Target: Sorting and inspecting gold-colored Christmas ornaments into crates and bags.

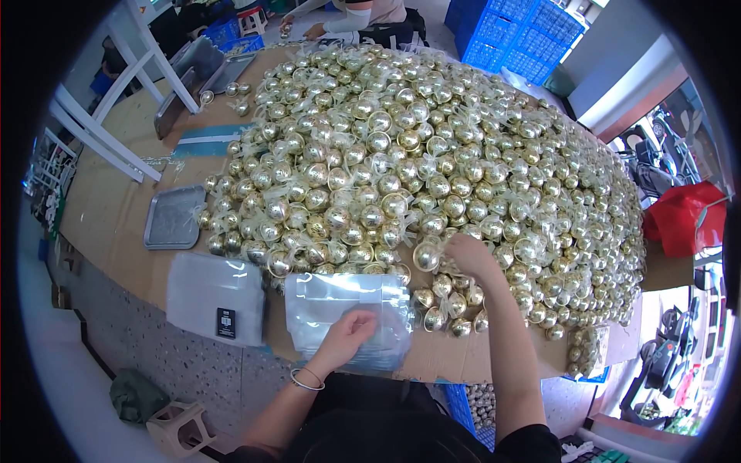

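Note:
A large heap of shiny gold ball ornaments (378, 142), many with clear ribbon-like wrapping, spreads over the table. My right hand (468, 256) reaches into its near edge, fingers closed at a gold ball (428, 257) that shows at their left side. My left hand (351, 333), a bracelet at its wrist, is above a stack of clear plastic bags (309, 302). Its fingers are curled together; whether anything small is between them is hidden. Left of that stack lies another stack of clear bags (197, 297) with a black label (225, 323) on it.
A grey metal tray (176, 219) lies left of the heap. White metal legs (131, 73) rise at the far left. Blue crates (519, 35) are stacked behind, and a person's arm (359, 21) works across the table. A filled bag (587, 351) sits at the near right corner.

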Demonstrator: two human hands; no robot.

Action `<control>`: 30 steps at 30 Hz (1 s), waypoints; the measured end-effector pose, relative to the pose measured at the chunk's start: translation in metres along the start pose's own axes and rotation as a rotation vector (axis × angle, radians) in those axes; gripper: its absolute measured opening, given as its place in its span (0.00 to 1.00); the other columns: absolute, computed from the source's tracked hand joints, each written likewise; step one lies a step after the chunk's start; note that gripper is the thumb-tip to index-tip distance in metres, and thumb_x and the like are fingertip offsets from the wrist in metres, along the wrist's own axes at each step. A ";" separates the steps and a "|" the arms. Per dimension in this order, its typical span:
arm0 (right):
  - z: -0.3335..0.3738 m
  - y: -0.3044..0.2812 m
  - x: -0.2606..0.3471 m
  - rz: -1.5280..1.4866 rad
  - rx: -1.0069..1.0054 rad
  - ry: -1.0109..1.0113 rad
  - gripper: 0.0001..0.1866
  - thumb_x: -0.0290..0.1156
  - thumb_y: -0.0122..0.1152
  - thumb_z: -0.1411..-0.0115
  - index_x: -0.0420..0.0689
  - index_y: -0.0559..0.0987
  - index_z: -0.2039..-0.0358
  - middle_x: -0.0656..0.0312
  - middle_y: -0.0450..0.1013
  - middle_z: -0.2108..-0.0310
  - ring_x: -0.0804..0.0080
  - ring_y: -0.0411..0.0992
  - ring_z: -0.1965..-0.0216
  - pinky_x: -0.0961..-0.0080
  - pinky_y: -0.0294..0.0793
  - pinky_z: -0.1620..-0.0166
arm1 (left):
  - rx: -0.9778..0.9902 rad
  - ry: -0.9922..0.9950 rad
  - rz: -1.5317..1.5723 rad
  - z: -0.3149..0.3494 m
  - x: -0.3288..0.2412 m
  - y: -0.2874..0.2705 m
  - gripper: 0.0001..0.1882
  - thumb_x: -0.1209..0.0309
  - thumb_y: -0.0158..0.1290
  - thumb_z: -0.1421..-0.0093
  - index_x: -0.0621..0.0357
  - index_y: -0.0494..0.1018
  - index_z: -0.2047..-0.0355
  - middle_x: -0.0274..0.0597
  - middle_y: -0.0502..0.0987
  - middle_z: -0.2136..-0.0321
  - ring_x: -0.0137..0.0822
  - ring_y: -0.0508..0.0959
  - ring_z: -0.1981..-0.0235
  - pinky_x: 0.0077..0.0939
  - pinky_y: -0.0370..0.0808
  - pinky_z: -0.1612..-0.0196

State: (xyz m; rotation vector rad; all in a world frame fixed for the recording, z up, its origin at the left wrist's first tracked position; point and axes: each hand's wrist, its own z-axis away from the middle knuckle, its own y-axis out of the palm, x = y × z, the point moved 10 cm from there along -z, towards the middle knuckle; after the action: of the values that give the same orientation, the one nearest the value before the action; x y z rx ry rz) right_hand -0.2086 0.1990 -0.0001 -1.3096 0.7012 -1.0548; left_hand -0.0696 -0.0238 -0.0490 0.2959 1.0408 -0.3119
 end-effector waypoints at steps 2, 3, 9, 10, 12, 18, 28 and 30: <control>0.045 -0.039 -0.004 -0.544 -0.095 0.198 0.11 0.35 0.51 0.48 0.40 0.76 0.73 0.56 0.71 0.76 0.65 0.69 0.69 0.73 0.68 0.61 | -0.025 -0.020 -0.016 0.001 0.009 -0.006 0.15 0.67 0.47 0.38 0.59 0.66 0.53 0.34 0.72 0.64 0.22 0.72 0.63 0.15 0.69 0.62; 0.077 -0.057 -0.005 -0.734 -0.097 0.403 0.11 0.34 0.51 0.47 0.39 0.75 0.75 0.58 0.70 0.77 0.68 0.69 0.70 0.75 0.67 0.63 | -0.047 0.003 -0.021 -0.003 0.012 -0.008 0.14 0.67 0.48 0.39 0.59 0.67 0.54 0.36 0.72 0.64 0.24 0.72 0.64 0.16 0.69 0.63; 0.286 -0.046 -0.021 -1.417 -0.348 0.901 0.09 0.32 0.50 0.43 0.39 0.70 0.74 0.59 0.70 0.80 0.73 0.69 0.78 0.78 0.69 0.73 | -0.398 0.506 -0.811 -0.031 -0.089 -0.001 0.13 0.68 0.50 0.45 0.60 0.70 0.61 0.45 0.73 0.66 0.40 0.74 0.68 0.32 0.70 0.65; 0.323 -0.037 -0.027 -1.425 -0.389 0.995 0.09 0.31 0.49 0.43 0.39 0.70 0.73 0.59 0.69 0.80 0.72 0.69 0.79 0.78 0.69 0.74 | -0.478 0.642 -0.913 -0.035 -0.104 0.004 0.13 0.68 0.50 0.46 0.60 0.71 0.62 0.47 0.74 0.67 0.44 0.74 0.69 0.36 0.70 0.65; 0.393 0.004 -0.052 -1.344 -0.397 1.068 0.08 0.32 0.51 0.44 0.39 0.70 0.73 0.59 0.70 0.81 0.73 0.68 0.79 0.79 0.69 0.73 | -0.465 0.529 -0.907 -0.055 -0.103 0.001 0.11 0.68 0.50 0.46 0.60 0.71 0.64 0.47 0.74 0.70 0.45 0.74 0.69 0.38 0.70 0.64; 0.564 0.143 -0.105 -0.906 -0.346 1.359 0.13 0.36 0.56 0.48 0.37 0.72 0.73 0.57 0.72 0.79 0.68 0.71 0.76 0.75 0.70 0.68 | -0.406 0.419 -1.096 -0.077 -0.087 0.024 0.08 0.67 0.48 0.49 0.57 0.74 0.72 0.45 0.76 0.75 0.47 0.74 0.69 0.40 0.68 0.63; 0.216 0.025 -0.019 -0.856 -0.413 0.687 0.15 0.33 0.59 0.46 0.37 0.74 0.61 0.54 0.74 0.64 0.67 0.73 0.63 0.74 0.72 0.62 | -0.322 0.348 -1.221 -0.038 -0.050 0.019 0.20 0.60 0.56 0.52 0.56 0.71 0.61 0.43 0.71 0.59 0.44 0.69 0.56 0.37 0.65 0.53; 0.127 0.010 0.017 -0.736 -0.438 0.455 0.18 0.36 0.59 0.47 0.37 0.73 0.60 0.50 0.71 0.61 0.57 0.72 0.60 0.67 0.70 0.57 | -0.394 0.519 -1.208 -0.023 -0.058 0.023 0.25 0.59 0.57 0.52 0.56 0.69 0.55 0.46 0.67 0.55 0.47 0.65 0.51 0.37 0.63 0.48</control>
State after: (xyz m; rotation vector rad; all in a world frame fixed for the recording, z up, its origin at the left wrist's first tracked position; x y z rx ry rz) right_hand -0.0860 0.2360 0.0143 -1.7920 0.8369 -1.9108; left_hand -0.1067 0.0125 -0.0073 -0.6955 1.6827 -1.1297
